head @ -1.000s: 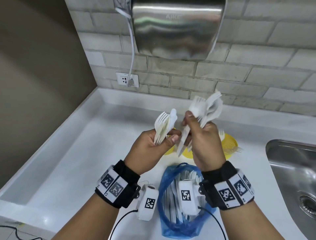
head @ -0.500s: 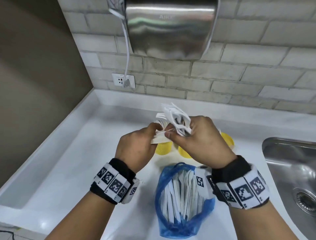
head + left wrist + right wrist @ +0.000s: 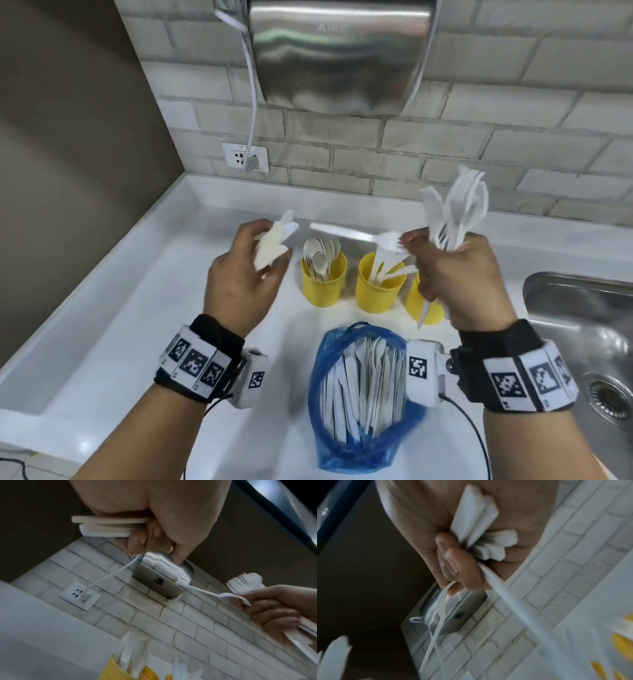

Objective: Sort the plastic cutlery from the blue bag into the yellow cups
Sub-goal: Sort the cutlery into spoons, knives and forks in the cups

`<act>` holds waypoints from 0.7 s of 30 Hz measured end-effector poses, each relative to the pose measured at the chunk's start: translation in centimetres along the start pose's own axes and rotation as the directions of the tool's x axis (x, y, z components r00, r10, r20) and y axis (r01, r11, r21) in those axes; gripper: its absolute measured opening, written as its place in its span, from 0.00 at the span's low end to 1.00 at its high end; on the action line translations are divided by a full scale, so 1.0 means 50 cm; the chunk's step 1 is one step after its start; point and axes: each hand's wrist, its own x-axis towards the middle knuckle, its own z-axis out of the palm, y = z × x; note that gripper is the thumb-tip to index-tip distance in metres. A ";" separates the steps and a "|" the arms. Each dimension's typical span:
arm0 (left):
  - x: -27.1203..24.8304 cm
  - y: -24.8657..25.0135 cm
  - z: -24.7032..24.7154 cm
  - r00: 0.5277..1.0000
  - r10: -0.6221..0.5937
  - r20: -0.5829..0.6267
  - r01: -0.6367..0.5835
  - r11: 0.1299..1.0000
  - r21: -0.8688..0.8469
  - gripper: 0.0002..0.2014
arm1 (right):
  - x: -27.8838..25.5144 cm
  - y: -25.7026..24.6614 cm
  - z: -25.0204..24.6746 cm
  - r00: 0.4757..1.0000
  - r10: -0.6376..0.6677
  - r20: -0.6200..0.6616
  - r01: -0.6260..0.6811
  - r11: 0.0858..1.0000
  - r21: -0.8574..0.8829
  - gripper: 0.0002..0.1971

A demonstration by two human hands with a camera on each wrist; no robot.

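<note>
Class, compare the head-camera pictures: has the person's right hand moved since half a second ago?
Yes. The right hand, gripping a bundle of white plastic cutlery, has moved rightward, away from the left hand, and now sits over the rightmost yellow cup.

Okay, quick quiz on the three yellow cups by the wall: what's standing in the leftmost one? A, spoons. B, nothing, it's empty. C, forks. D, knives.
A: in the head view, rounded spoon bowls stick up out of the leftmost yellow cup.
</note>
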 end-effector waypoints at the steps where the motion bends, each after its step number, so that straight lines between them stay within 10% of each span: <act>1: -0.003 0.013 0.006 0.996 0.081 0.036 -0.082 0.996 0.029 0.22 | -0.009 0.005 0.015 0.998 0.037 0.055 -0.037 0.999 0.000 0.13; 7: -0.002 0.013 0.033 0.966 0.237 0.100 -0.247 0.964 0.099 0.11 | -0.043 0.019 0.057 0.904 0.195 0.380 -0.305 0.918 0.254 0.13; 12: -0.007 0.050 0.022 0.986 0.009 0.164 0.033 0.968 -0.247 0.14 | -0.040 0.036 0.057 0.921 -0.010 0.391 -0.228 0.797 0.559 0.19; 17: -0.030 0.092 0.033 0.840 0.090 0.535 0.168 0.894 -0.414 0.14 | -0.052 0.070 0.091 0.916 -0.074 0.394 -0.119 0.889 0.442 0.31; 21: -0.028 0.114 0.028 0.740 0.145 0.656 0.251 0.846 -0.470 0.12 | -0.053 0.077 0.093 0.947 -0.037 0.318 -0.130 0.863 0.487 0.22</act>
